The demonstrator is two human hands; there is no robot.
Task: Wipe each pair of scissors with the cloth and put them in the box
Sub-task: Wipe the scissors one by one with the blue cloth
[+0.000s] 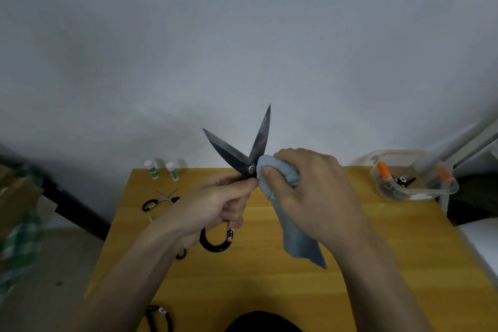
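Observation:
A large pair of dark steel scissors (260, 137) is held up over the yellow wooden table (269, 291), blades spread and pointing away from me. My left hand (215, 205) grips its black loop handles. My right hand (310, 191) holds a blue cloth (299, 245), bunched against the blade base next to the pivot, its tail hanging down. A clear plastic box (416, 191) at the table's back right holds scissors with orange and black parts. A small pair of scissors (161, 198) lies at the back left, and another black-handled pair (159, 318) shows at the front edge.
Two small white bottles with green labels (161, 170) stand at the table's back left corner. A grey wall rises behind the table. Stacked fabric and boxes (18, 210) sit to the left, and a white frame (471, 143) stands to the right.

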